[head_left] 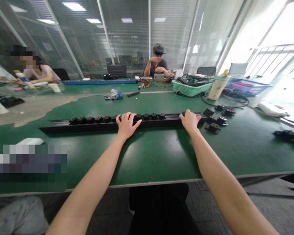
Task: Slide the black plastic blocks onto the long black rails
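Note:
A long black track rail (100, 126) lies across the table in front of me, bearing a row of small round black socket modules (146, 116). My left hand (128, 125) rests over the middle of that row, fingers spread and thumb out to the right; it covers some modules. Near the rail's right end my right hand (189, 120) has its fingers bent around a small black module (183, 113), mostly hidden by the hand. A stretch of bare track shows between the hands. Loose black modules (212, 127) lie just beyond the right end.
The green table (152, 156) has a green basket of cables (189, 88), a cream bottle (219, 86) and a blue crate (250, 87) at the back right. More black pieces (285, 134) lie far right. A grey cloth (113, 94) lies behind the rail. A person (158, 63) sits opposite.

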The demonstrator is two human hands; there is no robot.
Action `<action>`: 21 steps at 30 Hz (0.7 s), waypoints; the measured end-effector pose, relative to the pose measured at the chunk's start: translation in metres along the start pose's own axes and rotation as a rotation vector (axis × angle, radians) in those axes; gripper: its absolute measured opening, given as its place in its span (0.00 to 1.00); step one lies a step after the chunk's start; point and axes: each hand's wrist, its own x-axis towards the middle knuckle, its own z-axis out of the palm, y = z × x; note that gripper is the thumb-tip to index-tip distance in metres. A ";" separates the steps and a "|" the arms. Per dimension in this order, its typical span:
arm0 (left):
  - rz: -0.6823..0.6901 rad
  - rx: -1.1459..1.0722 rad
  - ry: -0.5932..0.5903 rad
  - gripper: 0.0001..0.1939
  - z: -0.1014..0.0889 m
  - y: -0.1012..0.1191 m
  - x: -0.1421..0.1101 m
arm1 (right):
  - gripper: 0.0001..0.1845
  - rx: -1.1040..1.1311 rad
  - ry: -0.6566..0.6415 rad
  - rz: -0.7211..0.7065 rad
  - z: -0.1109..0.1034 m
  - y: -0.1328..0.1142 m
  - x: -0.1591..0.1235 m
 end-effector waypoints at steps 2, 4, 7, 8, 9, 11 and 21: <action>0.000 0.000 0.003 0.23 0.000 0.000 0.000 | 0.19 -0.003 -0.002 -0.002 0.000 0.000 0.001; 0.003 -0.001 0.006 0.23 0.001 -0.001 0.000 | 0.19 -0.003 0.003 -0.002 -0.001 0.000 0.001; 0.011 -0.003 0.015 0.23 0.001 -0.001 0.000 | 0.19 -0.005 0.014 0.003 -0.001 0.000 0.000; 0.013 -0.003 0.017 0.23 0.002 -0.002 0.000 | 0.19 -0.006 0.017 0.004 -0.001 0.000 0.000; 0.014 -0.004 0.018 0.23 0.002 -0.002 0.000 | 0.20 -0.007 0.018 0.005 -0.001 0.000 0.000; 0.012 -0.004 0.015 0.23 0.002 -0.002 0.000 | 0.20 -0.011 0.019 0.009 -0.001 0.000 0.000; 0.021 -0.002 0.030 0.23 0.004 -0.003 0.000 | 0.20 -0.002 0.019 0.032 0.002 0.001 0.001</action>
